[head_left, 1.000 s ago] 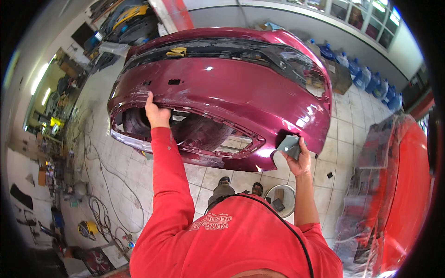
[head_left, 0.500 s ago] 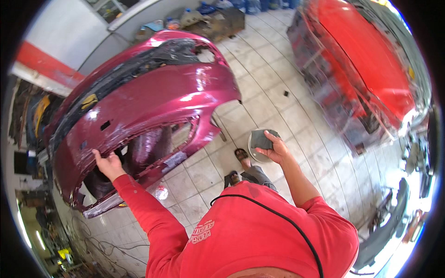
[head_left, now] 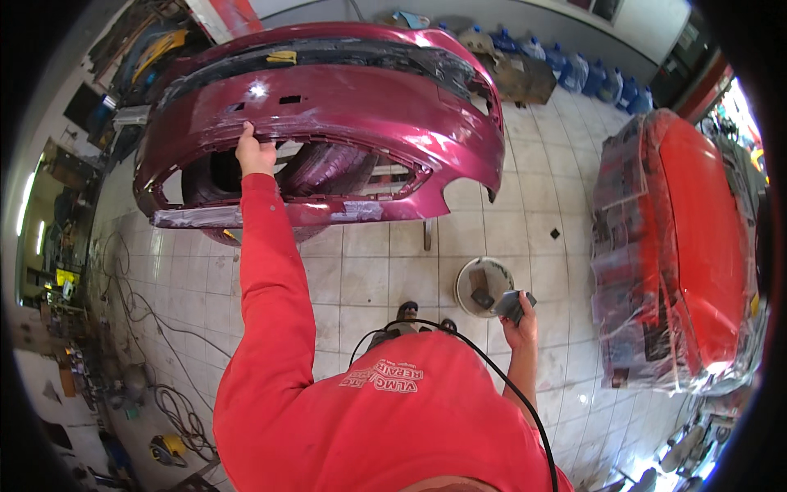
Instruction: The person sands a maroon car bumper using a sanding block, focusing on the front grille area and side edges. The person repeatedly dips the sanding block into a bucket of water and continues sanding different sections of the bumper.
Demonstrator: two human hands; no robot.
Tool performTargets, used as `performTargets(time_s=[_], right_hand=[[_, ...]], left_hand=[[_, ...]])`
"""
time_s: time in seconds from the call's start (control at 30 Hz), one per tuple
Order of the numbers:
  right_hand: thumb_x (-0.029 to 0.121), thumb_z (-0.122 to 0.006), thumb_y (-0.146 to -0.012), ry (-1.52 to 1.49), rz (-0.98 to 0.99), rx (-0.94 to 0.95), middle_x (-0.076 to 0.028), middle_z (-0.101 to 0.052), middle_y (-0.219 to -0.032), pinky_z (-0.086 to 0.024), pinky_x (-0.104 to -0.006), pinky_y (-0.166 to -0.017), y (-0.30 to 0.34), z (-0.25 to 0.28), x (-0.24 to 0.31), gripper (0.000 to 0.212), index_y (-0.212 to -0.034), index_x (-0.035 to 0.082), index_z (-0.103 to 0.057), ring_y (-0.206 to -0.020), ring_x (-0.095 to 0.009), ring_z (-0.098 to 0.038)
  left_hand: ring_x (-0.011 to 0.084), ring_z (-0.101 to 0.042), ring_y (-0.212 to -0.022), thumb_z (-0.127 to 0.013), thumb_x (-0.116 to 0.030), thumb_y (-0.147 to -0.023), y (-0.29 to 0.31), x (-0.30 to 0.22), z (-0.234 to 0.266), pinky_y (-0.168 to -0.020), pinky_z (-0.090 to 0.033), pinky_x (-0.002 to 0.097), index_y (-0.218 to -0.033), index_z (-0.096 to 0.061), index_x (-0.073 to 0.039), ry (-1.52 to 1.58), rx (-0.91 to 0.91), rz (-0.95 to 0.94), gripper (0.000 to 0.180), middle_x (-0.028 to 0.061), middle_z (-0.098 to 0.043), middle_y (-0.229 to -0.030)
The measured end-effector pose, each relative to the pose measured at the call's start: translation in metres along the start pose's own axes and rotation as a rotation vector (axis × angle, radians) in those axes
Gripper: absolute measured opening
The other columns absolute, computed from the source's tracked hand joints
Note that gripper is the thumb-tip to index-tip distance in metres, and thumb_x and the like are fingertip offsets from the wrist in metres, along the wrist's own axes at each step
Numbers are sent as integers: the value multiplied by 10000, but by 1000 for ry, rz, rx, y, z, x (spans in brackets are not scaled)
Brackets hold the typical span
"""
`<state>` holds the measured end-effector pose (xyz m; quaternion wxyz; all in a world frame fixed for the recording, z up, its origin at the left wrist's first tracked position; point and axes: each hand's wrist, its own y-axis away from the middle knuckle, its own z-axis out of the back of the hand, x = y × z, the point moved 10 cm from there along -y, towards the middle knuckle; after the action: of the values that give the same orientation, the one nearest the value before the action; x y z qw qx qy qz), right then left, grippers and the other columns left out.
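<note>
A glossy maroon car bumper stretches across the upper left, with grey scuffed patches along its edges. My left hand grips the upper edge of its large opening, thumb on the outside and fingers partly hidden behind the rim. Low on the right, my right hand holds a dark grey sheet of sandpaper, well away from the bumper. Beside that hand stands a round pale bucket, with a dark block-like piece inside.
Tyres show beneath the bumper. To the right sits a red car partly wrapped in clear plastic. Blue water jugs line the back wall. Cables lie coiled over the tiled floor at left.
My view has swung left, so the bumper appears more level. My right hand has drawn back from over the bucket to its near right side, sandpaper still held. My left hand stays on the bumper.
</note>
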<state>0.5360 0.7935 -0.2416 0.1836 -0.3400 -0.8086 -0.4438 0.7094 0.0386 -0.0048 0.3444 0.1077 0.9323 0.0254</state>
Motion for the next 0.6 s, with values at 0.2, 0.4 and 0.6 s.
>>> performTargets(time_s=[0.2,0.4,0.6], right_hand=[[376,-656,-1064,72,-87,311,-71,-768,-1204,-548,-394,-911,-30,-89,-6,442,-1355,45,-679,-1087,-226,-730],[321,-757,-1004,192,-7,254,-33,-763,-1197,-518,-323,-959,-87,-183,-4,408,-1319,65,-711,-1089,-164,-717],[342,-700,-1039,138,131,372,-33,-764,-1130,-535,-356,-997,-179,-282,24,310,-1223,93,-703,-1023,-192,-727]], left_hand=[[293,-625,-1280,-611,-159,-1089,-14,-11,20,-1123,-499,577,-1441,-581,-45,29,108,-18,371,112,-638,-1421],[328,-570,-1355,-689,-291,-1002,16,0,26,-1201,-395,551,-1436,-611,-64,289,155,-17,496,110,-631,-1465],[326,-582,-1343,-695,-275,-1010,2,12,16,-1212,-396,551,-1402,-629,-38,334,159,75,463,120,-650,-1430]])
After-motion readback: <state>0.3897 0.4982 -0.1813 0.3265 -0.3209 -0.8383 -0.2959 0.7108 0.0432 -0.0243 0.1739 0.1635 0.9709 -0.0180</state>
